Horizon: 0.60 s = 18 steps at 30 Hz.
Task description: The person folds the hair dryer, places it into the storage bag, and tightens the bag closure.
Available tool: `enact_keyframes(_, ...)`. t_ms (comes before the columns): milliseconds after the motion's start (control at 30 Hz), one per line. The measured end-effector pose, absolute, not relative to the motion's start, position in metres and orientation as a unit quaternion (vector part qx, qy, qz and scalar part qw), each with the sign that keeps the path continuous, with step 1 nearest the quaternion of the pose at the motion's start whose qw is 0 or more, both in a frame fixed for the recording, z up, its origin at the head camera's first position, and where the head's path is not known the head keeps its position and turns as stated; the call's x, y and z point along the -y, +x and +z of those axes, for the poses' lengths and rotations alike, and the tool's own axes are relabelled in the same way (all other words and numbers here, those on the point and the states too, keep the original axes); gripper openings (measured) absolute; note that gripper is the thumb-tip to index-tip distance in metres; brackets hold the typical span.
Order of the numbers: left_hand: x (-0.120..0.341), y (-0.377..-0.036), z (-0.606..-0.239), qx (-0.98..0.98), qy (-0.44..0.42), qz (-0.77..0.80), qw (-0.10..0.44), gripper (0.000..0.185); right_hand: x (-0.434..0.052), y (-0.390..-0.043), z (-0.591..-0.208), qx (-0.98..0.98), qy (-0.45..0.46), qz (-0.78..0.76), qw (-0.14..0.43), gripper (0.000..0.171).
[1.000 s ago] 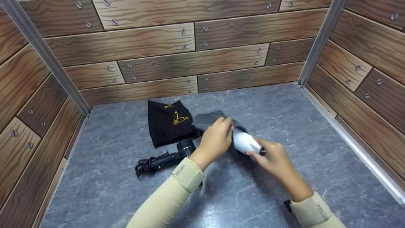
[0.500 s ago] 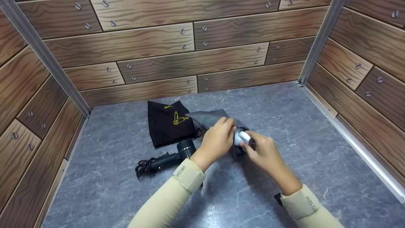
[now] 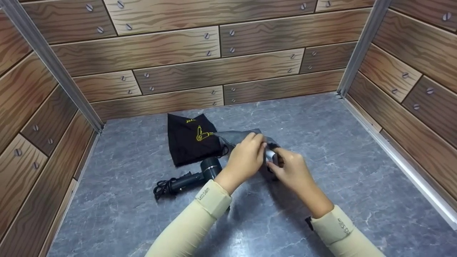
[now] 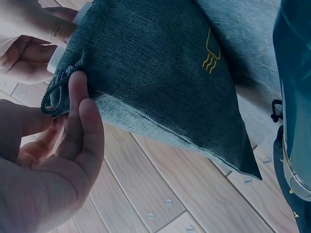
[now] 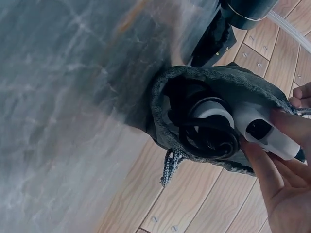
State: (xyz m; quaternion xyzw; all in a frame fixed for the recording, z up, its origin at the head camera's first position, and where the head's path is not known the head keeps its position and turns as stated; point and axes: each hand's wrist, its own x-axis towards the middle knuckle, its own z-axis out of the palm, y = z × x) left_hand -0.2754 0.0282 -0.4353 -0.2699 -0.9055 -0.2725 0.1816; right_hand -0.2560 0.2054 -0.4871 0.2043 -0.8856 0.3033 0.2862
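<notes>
A grey fabric pouch [image 3: 237, 136] lies mid-table with its mouth toward me. My left hand [image 3: 260, 145] pinches the pouch's rim [image 4: 58, 92] between thumb and fingers and holds it up. My right hand [image 3: 275, 162] grips a white appliance [image 3: 270, 154] that sits mostly inside the pouch. In the right wrist view the white appliance [image 5: 262, 128] and its coiled black cord [image 5: 209, 141] fill the pouch mouth [image 5: 160, 104], with my fingers [image 5: 262, 162] round the white handle. The grey pouch [image 4: 160, 77] bears a small yellow logo.
A black pouch [image 3: 191, 139] with a yellow print lies left of the grey one. A black hair dryer [image 3: 200, 173] with a bundled cord [image 3: 160, 187] lies in front of it. Wood-pattern walls [image 3: 214, 71] enclose the grey marble tabletop [image 3: 321, 135].
My right hand has moved up and left, pushing the white appliance deeper into the grey pouch; far less white shows. The left hand keeps hold of the rim.
</notes>
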Motion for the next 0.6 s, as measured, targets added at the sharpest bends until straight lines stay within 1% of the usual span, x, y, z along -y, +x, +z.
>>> enact_keyframes(233, -0.023, -0.276, -0.435, 0.903, -0.252, -0.285, 0.199, 0.012, -0.214, -0.252, -0.487, 0.872, 0.25, 0.355, 0.226, 0.039)
enact_keyframes(300, -0.021, -0.276, -0.435, 0.901, -0.249, -0.291, 0.204, 0.012, -0.218, -0.251, -0.487, 0.86, 0.257, 0.39, 0.205, 0.038)
enact_keyframes(367, -0.02, -0.276, -0.435, 0.898, -0.249, -0.298, 0.205, 0.011, -0.222, -0.251, -0.486, 0.849, 0.26, 0.416, 0.198, 0.034)
enact_keyframes(500, -0.02, -0.277, -0.436, 0.895, -0.253, -0.311, 0.197, 0.011, -0.234, -0.254, -0.485, 0.841, 0.231, 0.443, 0.208, 0.029)
enact_keyframes(533, -0.019, -0.278, -0.436, 0.895, -0.253, -0.312, 0.195, 0.011, -0.238, -0.256, -0.485, 0.845, 0.217, 0.443, 0.208, 0.031)
enact_keyframes(600, -0.019, -0.278, -0.436, 0.894, -0.255, -0.313, 0.192, 0.011, -0.244, -0.259, -0.485, 0.855, 0.192, 0.442, 0.193, 0.041)
